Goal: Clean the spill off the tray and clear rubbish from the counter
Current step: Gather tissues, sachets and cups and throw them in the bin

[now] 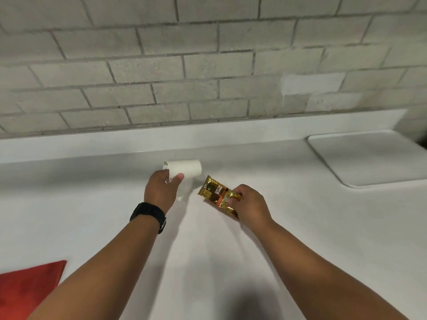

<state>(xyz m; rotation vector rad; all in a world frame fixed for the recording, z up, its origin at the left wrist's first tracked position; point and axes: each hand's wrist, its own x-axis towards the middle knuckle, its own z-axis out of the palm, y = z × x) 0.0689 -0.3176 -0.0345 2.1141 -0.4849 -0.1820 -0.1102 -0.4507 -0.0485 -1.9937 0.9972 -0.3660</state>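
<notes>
A white paper cup [187, 168] lies on its side near the back of the white counter [300, 227], its mouth to the left. My left hand [161, 190], with a black watch on the wrist, grips the cup at its rim end, thumb on the wall. To the right lies a crumpled gold and brown snack wrapper [216, 192]. My right hand [250, 204] pinches the wrapper's near end and holds it just over the counter. The tray's spill is not in view.
A red cloth or mat [27, 287] shows at the bottom left corner. A white raised rectangular panel [369, 158] sits in the counter at the far right. A grey brick wall [208, 65] rises behind a low white upstand.
</notes>
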